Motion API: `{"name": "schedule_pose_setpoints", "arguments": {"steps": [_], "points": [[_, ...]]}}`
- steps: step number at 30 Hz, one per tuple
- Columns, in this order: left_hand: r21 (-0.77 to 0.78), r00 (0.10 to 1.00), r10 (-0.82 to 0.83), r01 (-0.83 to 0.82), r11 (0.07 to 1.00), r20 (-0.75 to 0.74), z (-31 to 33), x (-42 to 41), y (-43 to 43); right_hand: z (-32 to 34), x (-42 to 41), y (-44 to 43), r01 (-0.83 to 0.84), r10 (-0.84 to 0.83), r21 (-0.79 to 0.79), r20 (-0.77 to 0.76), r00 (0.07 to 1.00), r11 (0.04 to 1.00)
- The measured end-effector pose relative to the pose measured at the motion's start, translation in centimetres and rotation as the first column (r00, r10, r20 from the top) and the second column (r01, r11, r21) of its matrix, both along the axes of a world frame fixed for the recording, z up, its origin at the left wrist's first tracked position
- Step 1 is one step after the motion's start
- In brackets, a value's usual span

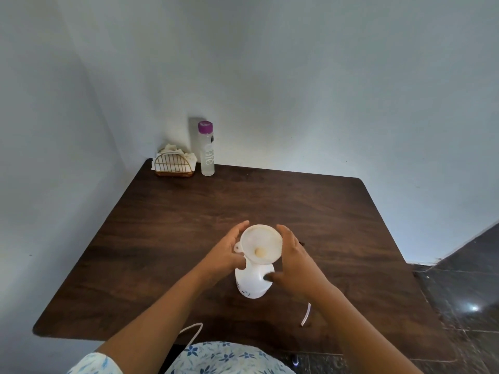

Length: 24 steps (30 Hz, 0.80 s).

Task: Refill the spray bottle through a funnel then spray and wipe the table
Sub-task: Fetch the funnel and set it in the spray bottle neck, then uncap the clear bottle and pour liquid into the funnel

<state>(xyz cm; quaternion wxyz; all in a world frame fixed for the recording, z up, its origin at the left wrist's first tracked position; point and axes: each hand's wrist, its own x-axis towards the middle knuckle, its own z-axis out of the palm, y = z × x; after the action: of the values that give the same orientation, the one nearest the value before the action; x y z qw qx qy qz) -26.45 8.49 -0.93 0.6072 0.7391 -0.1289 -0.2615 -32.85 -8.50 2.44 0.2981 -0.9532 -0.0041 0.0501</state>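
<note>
A white spray bottle [252, 286] without its spray head stands upright on the dark wooden table [167, 238], near the front middle. A white funnel [260, 244] sits in its neck, mouth up and tilted slightly toward me. My left hand [225, 252] cups the funnel's left side, thumb at the bottle's neck. My right hand [295, 257] lies against the funnel's right rim with its thumb pressed on the bottle's shoulder. A clear water bottle [207, 149] with a purple cap stands at the table's back left.
A gold wire holder [174, 164] stuffed with white cloths sits in the back left corner beside the water bottle. A thin clear tube [306, 314] lies on the table under my right forearm. A white cord [192, 330] crosses the front edge. Walls close the back and left.
</note>
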Motion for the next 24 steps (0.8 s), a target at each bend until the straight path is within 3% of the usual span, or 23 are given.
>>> {"name": "schedule_pose_setpoints", "arguments": {"steps": [3, 6, 10, 16, 24], "points": [[-0.085, 0.990, -0.100, 0.092, 0.992, -0.096, 1.1, -0.2, 1.3, 1.0, -0.4, -0.9, -0.040, 0.030, -0.123, -0.077, 0.997, 0.992], [-0.077, 0.993, -0.048, 0.039, 0.996, -0.111, 2.6, 0.0, 2.4, 3.0, 0.1, -1.6, -0.094, 0.076, -0.191, -0.101, 0.992, 0.977], [-0.014, 0.999, 0.039, -0.040, 0.999, -0.018, 4.2, 1.1, 3.1, 5.3, 1.7, -1.4, -0.231, 0.211, -0.145, -0.146, 0.967, 0.962], [0.009, 0.952, 0.283, -0.286, 0.958, 0.119, 6.3, 6.4, 4.7, 8.2, 8.1, 0.9, -0.312, 0.292, -0.125, -0.154, 0.944, 0.942], [0.130, 0.953, 0.225, -0.254, 0.958, 0.203, 5.5, 17.0, 6.2, 7.2, 19.7, 6.1, -0.301, 0.248, -0.253, -0.219, 0.944, 0.920]]}}
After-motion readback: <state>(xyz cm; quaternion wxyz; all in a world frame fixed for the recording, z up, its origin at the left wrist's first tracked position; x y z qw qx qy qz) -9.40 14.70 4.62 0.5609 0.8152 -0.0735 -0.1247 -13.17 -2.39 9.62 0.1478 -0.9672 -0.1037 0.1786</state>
